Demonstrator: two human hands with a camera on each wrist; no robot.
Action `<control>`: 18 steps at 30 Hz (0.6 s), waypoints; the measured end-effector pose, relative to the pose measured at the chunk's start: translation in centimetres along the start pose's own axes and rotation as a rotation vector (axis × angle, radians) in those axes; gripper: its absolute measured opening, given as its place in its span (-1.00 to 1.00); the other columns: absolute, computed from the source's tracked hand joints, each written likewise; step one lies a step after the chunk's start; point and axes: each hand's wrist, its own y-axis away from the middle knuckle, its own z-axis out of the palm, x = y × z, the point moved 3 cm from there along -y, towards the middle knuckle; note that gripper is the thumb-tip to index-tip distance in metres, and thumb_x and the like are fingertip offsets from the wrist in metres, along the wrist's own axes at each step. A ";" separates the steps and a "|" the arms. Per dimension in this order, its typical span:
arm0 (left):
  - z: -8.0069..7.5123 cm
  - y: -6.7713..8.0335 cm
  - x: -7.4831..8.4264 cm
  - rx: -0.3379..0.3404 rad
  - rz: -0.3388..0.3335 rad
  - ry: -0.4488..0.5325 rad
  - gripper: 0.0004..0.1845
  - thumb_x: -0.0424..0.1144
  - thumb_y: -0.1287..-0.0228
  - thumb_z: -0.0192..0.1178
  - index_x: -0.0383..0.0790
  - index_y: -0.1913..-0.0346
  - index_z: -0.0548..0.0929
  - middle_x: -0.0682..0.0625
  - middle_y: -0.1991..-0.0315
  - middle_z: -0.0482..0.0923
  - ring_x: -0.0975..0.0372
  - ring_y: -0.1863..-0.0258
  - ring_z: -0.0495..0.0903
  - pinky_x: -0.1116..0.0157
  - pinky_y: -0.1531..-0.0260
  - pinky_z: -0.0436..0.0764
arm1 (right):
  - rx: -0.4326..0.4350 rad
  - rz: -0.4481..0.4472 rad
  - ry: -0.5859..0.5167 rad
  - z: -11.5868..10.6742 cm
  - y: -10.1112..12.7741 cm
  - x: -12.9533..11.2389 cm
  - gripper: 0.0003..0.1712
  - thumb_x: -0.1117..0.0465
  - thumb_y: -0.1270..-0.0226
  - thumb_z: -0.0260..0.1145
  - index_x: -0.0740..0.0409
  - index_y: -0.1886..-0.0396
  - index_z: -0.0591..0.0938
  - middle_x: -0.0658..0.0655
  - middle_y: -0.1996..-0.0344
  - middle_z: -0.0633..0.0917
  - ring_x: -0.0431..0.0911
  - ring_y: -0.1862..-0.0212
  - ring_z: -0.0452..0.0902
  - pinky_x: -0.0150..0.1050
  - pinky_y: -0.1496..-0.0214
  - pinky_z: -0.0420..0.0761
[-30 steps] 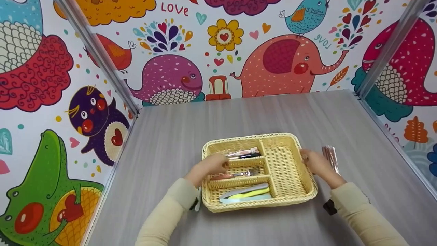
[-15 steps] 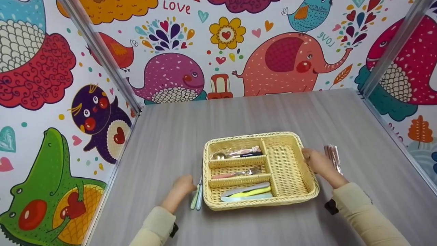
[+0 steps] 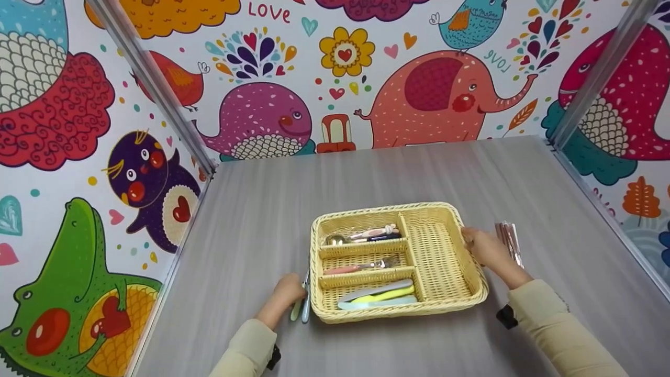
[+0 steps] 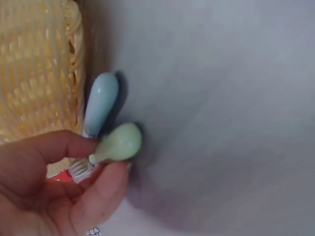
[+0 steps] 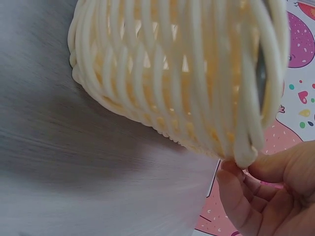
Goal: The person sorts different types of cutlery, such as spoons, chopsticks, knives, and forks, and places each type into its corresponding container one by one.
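My left hand [image 3: 289, 289] pinches a pale green-handled piece of cutlery [image 4: 123, 141] between thumb and fingers at the basket's left side. The hand hides its metal end. Beside it lies a light blue-handled fork [image 4: 102, 101]; tines show past the fingers. My right hand [image 3: 488, 251] grips the right rim of a woven basket [image 3: 450, 303] between thumb and fingertips. Inside, the back left compartment has a spoon [image 3: 337, 240] with pink and navy handles near it. A pink-handled fork [image 3: 356, 267] lies in the middle one. Grey, yellow and light blue pieces [image 3: 379, 296] fill the front one.
A bundle of shiny pinkish cutlery [image 3: 507, 243] lies on the grey table [image 3: 251, 220] just right of the basket, behind my right hand. Printed cartoon walls [image 3: 251, 115] with metal corner posts [image 3: 157, 89] enclose the table at the back and sides.
My left hand has come out of the basket's middle compartment, moved left and down to the handles beside the basket, and taken hold of the green one. The right hand stays on the rim.
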 end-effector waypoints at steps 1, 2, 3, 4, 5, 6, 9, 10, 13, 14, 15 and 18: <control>0.1 0.0 -0.1 -0.008 -0.011 0.014 -0.83 -0.47 0.10 0.15 -0.27 0.68 0.41 -0.03 0.72 0.33 0.18 0.78 0.39 0.28 0.77 0.46 | 0.003 -0.003 -0.003 0.0 0.0 0.0 -0.56 0.46 -0.18 0.12 0.44 -0.11 0.43 0.42 0.32 0.63 0.02 0.51 0.50 -0.21 0.55 0.43; 0.1 0.0 -0.2 -0.012 -0.016 0.023 -0.81 -0.47 0.10 0.16 -0.25 0.69 0.39 -0.02 0.73 0.33 0.19 0.78 0.38 0.29 0.78 0.46 | 0.003 -0.002 -0.009 0.0 0.0 0.0 -0.56 0.47 -0.18 0.12 0.42 -0.11 0.44 0.41 0.35 0.63 0.02 0.53 0.50 -0.20 0.57 0.43; 0.1 -0.1 -0.4 -0.015 -0.019 0.036 -0.79 -0.46 0.10 0.17 -0.24 0.70 0.38 -0.02 0.73 0.32 0.19 0.78 0.38 0.29 0.78 0.46 | 0.009 -0.008 -0.007 0.0 0.0 0.0 -0.56 0.47 -0.18 0.12 0.42 -0.10 0.44 0.40 0.36 0.63 0.02 0.52 0.50 -0.20 0.56 0.43; 0.1 -0.1 -0.5 -0.020 -0.021 0.047 -0.78 -0.46 0.11 0.19 -0.23 0.70 0.37 -0.01 0.73 0.32 0.20 0.78 0.38 0.29 0.78 0.46 | 0.013 -0.009 -0.006 0.0 0.0 0.0 -0.57 0.47 -0.17 0.12 0.42 -0.09 0.45 0.38 0.38 0.63 0.02 0.52 0.49 -0.20 0.56 0.43; 0.1 -0.2 -0.6 -0.024 -0.025 0.056 -0.77 -0.45 0.11 0.20 -0.22 0.70 0.36 0.00 0.72 0.31 0.21 0.78 0.37 0.31 0.78 0.46 | 0.012 -0.010 -0.005 0.0 0.0 0.0 -0.57 0.47 -0.17 0.11 0.42 -0.10 0.45 0.38 0.39 0.63 0.01 0.53 0.49 -0.21 0.58 0.43; 0.1 -0.2 -0.8 -0.026 -0.025 0.062 -0.76 -0.45 0.11 0.20 -0.21 0.70 0.35 0.01 0.72 0.30 0.22 0.78 0.36 0.32 0.79 0.45 | 0.016 -0.013 -0.001 0.0 -0.1 0.0 -0.56 0.47 -0.17 0.12 0.42 -0.09 0.45 0.37 0.40 0.63 0.02 0.52 0.49 -0.20 0.57 0.43; -0.3 -0.3 -1.1 -0.027 -0.032 0.080 -0.73 -0.45 0.09 0.20 -0.19 0.70 0.33 0.02 0.73 0.28 0.25 0.79 0.33 0.37 0.81 0.40 | 0.016 -0.020 0.007 0.0 -0.1 0.0 -0.56 0.47 -0.16 0.13 0.44 -0.09 0.44 0.38 0.40 0.63 0.03 0.52 0.49 -0.21 0.57 0.43; -0.6 -0.3 -1.2 -0.026 -0.036 0.079 -0.73 -0.44 0.08 0.19 -0.19 0.70 0.32 0.03 0.72 0.28 0.26 0.79 0.32 0.38 0.81 0.38 | 0.016 -0.021 0.007 -0.1 -0.1 0.0 -0.55 0.47 -0.16 0.13 0.44 -0.09 0.44 0.38 0.39 0.63 0.04 0.50 0.49 -0.20 0.56 0.44; -1.8 -0.5 -1.3 -0.009 -0.044 0.075 -0.74 -0.44 0.02 0.16 -0.20 0.69 0.34 0.02 0.72 0.29 0.26 0.78 0.32 0.41 0.80 0.35 | 0.017 -0.031 0.007 -0.1 -0.1 0.0 -0.55 0.48 -0.14 0.14 0.46 -0.09 0.44 0.39 0.38 0.63 0.07 0.47 0.51 -0.17 0.52 0.46; -2.3 -0.6 -1.3 0.005 -0.042 0.075 -0.75 -0.43 0.01 0.16 -0.20 0.69 0.35 0.02 0.73 0.30 0.26 0.78 0.32 0.41 0.79 0.34 | 0.018 -0.032 0.006 -0.1 -0.1 0.0 -0.55 0.48 -0.14 0.14 0.46 -0.08 0.45 0.39 0.38 0.63 0.08 0.46 0.51 -0.17 0.51 0.46; -2.9 -0.8 -1.2 0.022 -0.034 0.069 -0.75 -0.43 0.01 0.16 -0.20 0.70 0.35 0.03 0.73 0.30 0.27 0.77 0.32 0.41 0.78 0.33 | 0.016 -0.030 0.005 -0.1 -0.1 0.0 -0.55 0.48 -0.14 0.14 0.45 -0.08 0.45 0.39 0.38 0.63 0.08 0.46 0.52 -0.17 0.52 0.46; -4.6 -1.2 -0.5 0.080 0.002 0.059 -0.73 -0.42 0.03 0.15 -0.17 0.75 0.36 0.05 0.77 0.31 0.28 0.77 0.30 0.41 0.75 0.30 | 0.000 -0.012 -0.006 0.0 0.0 0.0 -0.55 0.48 -0.16 0.13 0.45 -0.10 0.43 0.41 0.35 0.62 0.03 0.51 0.50 -0.22 0.56 0.44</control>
